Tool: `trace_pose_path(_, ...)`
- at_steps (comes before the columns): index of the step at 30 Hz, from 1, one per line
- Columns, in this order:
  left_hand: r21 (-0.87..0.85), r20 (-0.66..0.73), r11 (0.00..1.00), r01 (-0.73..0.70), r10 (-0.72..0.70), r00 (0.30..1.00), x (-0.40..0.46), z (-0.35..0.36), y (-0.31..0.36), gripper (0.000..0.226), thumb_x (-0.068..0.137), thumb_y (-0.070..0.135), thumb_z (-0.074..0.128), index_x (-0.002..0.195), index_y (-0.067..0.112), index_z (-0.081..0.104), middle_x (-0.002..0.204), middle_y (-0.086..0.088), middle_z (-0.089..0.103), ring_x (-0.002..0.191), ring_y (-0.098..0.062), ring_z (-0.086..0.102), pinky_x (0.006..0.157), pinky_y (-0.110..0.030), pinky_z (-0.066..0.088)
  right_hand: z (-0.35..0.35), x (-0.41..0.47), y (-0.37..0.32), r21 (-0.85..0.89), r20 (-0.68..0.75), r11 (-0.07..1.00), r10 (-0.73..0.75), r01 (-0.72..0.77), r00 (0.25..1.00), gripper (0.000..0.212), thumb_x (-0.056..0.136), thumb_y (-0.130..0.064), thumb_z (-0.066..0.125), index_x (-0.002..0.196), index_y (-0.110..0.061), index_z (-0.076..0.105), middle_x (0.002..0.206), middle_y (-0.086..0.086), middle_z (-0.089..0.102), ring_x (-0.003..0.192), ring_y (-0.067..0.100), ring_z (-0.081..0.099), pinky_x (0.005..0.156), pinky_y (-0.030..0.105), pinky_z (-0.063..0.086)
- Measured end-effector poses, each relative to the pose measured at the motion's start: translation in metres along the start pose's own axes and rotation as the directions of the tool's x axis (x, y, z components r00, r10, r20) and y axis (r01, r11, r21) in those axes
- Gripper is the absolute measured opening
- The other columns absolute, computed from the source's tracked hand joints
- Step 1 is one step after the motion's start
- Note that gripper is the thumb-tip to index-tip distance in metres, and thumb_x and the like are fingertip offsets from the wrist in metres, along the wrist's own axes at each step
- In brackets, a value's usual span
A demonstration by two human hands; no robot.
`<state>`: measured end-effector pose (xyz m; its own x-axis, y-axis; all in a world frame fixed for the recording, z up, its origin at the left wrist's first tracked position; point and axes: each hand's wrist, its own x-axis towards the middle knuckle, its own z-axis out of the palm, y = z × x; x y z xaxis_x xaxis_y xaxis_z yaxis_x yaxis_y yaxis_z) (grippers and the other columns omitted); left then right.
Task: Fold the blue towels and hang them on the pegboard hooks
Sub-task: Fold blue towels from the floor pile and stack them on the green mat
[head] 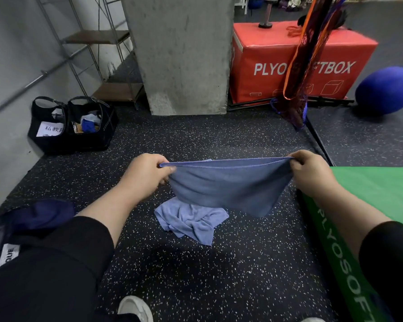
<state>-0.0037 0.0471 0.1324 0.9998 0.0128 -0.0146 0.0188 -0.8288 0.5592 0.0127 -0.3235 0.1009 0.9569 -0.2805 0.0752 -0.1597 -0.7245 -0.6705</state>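
A blue towel [228, 184] hangs stretched in the air between my two hands, doubled over so two edges run along its top. My left hand [144, 173] pinches its left corners and my right hand [310, 170] pinches its right corners. Below it, a lighter blue towel [191, 221] lies crumpled on the speckled black floor. No pegboard or hooks are in sight.
A concrete pillar [184, 54] stands ahead, a red plyo box [296, 63] to its right, a green plyo box [377, 194] at my right side. Black bags [72, 126] sit by the left wall under a wire shelf [102, 38]. A blue ball [386, 91] lies far right.
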Motion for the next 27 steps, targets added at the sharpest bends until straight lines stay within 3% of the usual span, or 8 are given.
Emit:
trace_pose_path(5,-0.119,-0.171,0.993,-0.002,-0.018,0.985,0.006,-0.005,-0.009,0.028,0.097,0.035,0.066,0.081,0.011,0.071,0.079,-0.007,0.061,0.071,-0.021,0.053,0.061,-0.034,0.034,-0.003,-0.001,-0.002,-0.01,0.007,0.999,-0.037,0.037,0.999,0.018,0.098,-0.016,0.052,0.104,-0.018,0.069,0.097,0.01,0.072,0.091,0.031,0.063,0.077,0.036,0.046)
trace_pose_path(10,-0.357,-0.231,0.932,-0.059,-0.028,0.973,0.007,-0.003,-0.008,0.041,0.1,0.038,0.059,0.084,0.0,0.061,0.068,-0.005,0.046,0.064,-0.014,0.037,0.061,-0.033,0.029,-0.005,0.0,-0.009,-0.08,-0.066,0.996,-0.047,0.042,0.997,0.023,0.1,-0.02,0.049,0.113,-0.018,0.068,0.109,0.014,0.071,0.103,0.035,0.062,0.083,0.037,0.045)
trace_pose_path(14,-0.588,-0.322,0.803,-0.098,-0.122,0.939,0.007,-0.008,0.004,0.021,0.096,0.025,0.068,0.077,0.018,0.07,0.068,0.011,0.066,0.064,-0.003,0.053,0.063,-0.024,0.043,-0.002,0.002,-0.008,-0.107,-0.051,0.992,-0.076,0.07,0.996,0.022,0.1,-0.019,0.051,0.113,-0.017,0.069,0.11,0.015,0.071,0.102,0.037,0.063,0.085,0.04,0.049)
trace_pose_path(16,-0.624,-0.341,0.772,-0.12,-0.131,0.931,0.008,-0.011,0.007,0.019,0.096,0.024,0.068,0.077,0.023,0.07,0.074,0.005,0.071,0.071,-0.007,0.057,0.071,-0.03,0.047,-0.002,0.001,-0.009,-0.104,-0.046,0.991,-0.085,0.08,0.995,0.021,0.1,-0.019,0.052,0.111,-0.018,0.07,0.106,0.015,0.072,0.099,0.037,0.064,0.084,0.041,0.051)
trace_pose_path(20,-0.518,-0.318,0.843,-0.146,-0.031,0.948,0.009,-0.01,0.011,0.016,0.099,0.029,0.06,0.091,0.022,0.072,0.092,-0.012,0.074,0.078,-0.013,0.057,0.079,-0.045,0.053,0.001,0.0,-0.005,-0.152,0.081,0.988,0.027,-0.014,0.996,0.021,0.095,-0.015,0.054,0.108,-0.018,0.071,0.106,0.013,0.073,0.097,0.034,0.065,0.088,0.04,0.053)
trace_pose_path(23,-0.415,-0.244,0.889,-0.195,0.098,0.965,0.001,-0.005,0.028,0.014,0.098,0.027,0.065,0.094,0.018,0.075,0.084,-0.008,0.073,0.072,-0.01,0.056,0.072,-0.033,0.05,0.006,-0.006,-0.012,-0.224,0.176,0.974,0.066,-0.025,0.982,0.028,0.089,-0.022,0.061,0.116,-0.028,0.061,0.12,0.003,0.07,0.105,0.027,0.064,0.094,0.04,0.051)
trace_pose_path(25,-0.42,-0.146,0.885,-0.199,0.151,0.978,-0.005,0.002,0.04,0.01,0.094,0.023,0.071,0.09,0.017,0.076,0.077,-0.008,0.071,0.067,-0.006,0.052,0.065,-0.023,0.043,0.01,-0.017,-0.03,-0.131,0.259,0.982,-0.097,0.134,0.961,0.048,0.089,-0.031,0.072,0.133,-0.027,0.054,0.135,-0.004,0.061,0.119,0.02,0.06,0.102,0.039,0.047)
trace_pose_path(27,-0.444,-0.054,0.873,-0.203,0.2,0.978,-0.007,0.011,0.049,0.008,0.09,0.02,0.075,0.083,0.016,0.075,0.075,-0.009,0.071,0.065,-0.006,0.052,0.065,-0.025,0.041,0.011,-0.034,-0.062,0.075,0.368,0.954,-0.298,0.291,0.881,0.071,0.083,-0.043,0.078,0.145,-0.031,0.046,0.146,-0.013,0.052,0.127,0.012,0.055,0.107,0.038,0.045)
